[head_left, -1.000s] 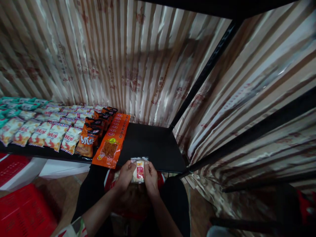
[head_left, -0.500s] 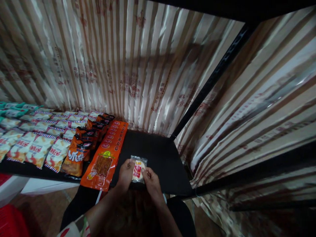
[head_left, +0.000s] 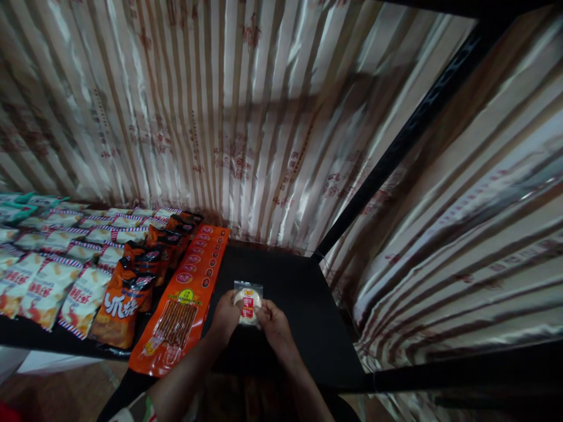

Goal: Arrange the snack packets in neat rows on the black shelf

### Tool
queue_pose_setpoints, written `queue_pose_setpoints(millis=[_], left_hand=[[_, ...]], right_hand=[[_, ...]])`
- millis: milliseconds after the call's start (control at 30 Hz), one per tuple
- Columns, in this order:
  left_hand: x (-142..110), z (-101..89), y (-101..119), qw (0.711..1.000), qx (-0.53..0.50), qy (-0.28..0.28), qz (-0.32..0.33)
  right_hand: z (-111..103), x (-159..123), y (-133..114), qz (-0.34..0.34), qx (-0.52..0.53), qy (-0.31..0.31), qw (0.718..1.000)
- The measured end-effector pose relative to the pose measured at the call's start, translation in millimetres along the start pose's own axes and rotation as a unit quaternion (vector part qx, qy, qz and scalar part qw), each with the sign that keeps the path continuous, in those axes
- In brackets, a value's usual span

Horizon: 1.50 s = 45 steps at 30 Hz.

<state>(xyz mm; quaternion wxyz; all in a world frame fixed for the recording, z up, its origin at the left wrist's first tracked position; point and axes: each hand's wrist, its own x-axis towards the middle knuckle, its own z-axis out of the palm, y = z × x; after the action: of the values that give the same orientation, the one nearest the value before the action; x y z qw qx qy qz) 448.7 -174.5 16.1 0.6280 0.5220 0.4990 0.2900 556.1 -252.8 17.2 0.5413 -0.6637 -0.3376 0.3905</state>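
A small clear packet [head_left: 248, 299] with a pale round snack and a red label sits low over the black shelf [head_left: 303, 316], gripped from both sides. My left hand [head_left: 225, 316] pinches its left edge and my right hand [head_left: 273, 323] pinches its right edge, fingers closed. Just left of my left hand lies a long orange packet [head_left: 185, 296] of brown sticks, flat on the shelf.
Left of the orange packet stand rows of dark orange bags [head_left: 132, 284] and white-and-red snack bags [head_left: 53, 266], with green ones [head_left: 17, 202] at the far left. Striped shiny foil [head_left: 246, 117] lines the back and right walls. A black post [head_left: 396, 152] rises at the shelf's back right corner.
Both hands have carried the small packet forward, from the shelf's front edge to over its middle. The view has tilted, so the red crates below have left the picture.
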Motion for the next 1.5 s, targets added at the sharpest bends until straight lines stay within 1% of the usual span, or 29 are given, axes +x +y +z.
queue_pose_setpoints(millis=[67,267,400,500,700,833,900,1000,1100,1233,1400,1500], left_hand=[[7,1.1,4,1.000,0.019,0.014,0.007],[24,-0.5,12,0.995,0.088,0.055,0.007],[29,-1.3,18,0.989,0.130,0.066,0.018],[30,0.5,25,0.984,0.160,0.069,0.036],[34,6.7,37,0.970,0.216,0.067,0.093],[41,12.8,36,0.958,0.241,0.092,0.121],[45,15.3,35,0.948,0.266,0.101,0.143],[52,17.3,35,0.923,0.328,0.087,0.179],[60,17.2,36,0.907,0.373,0.063,0.185],[72,14.7,38,0.893,0.401,0.052,0.197],[86,12.8,39,0.889,0.414,0.050,0.190],[93,13.2,39,0.886,0.411,0.064,0.206]], right_hand=[[-1,8,-2,-0.009,-0.030,0.006,0.999],[-5,26,-9,-0.046,-0.139,0.053,0.988],[-3,37,-9,-0.049,-0.217,0.094,0.970],[0,46,-10,-0.051,-0.244,0.098,0.964],[7,70,-15,-0.065,-0.256,0.101,0.959],[11,90,-17,-0.069,-0.268,0.115,0.954],[14,99,-18,-0.070,-0.271,0.122,0.952],[20,114,-20,-0.076,-0.277,0.128,0.949],[25,128,-20,-0.080,-0.283,0.133,0.947],[30,144,-21,-0.077,-0.293,0.138,0.943],[36,159,-23,-0.064,-0.324,0.147,0.932],[39,166,-25,-0.058,-0.340,0.151,0.926]])
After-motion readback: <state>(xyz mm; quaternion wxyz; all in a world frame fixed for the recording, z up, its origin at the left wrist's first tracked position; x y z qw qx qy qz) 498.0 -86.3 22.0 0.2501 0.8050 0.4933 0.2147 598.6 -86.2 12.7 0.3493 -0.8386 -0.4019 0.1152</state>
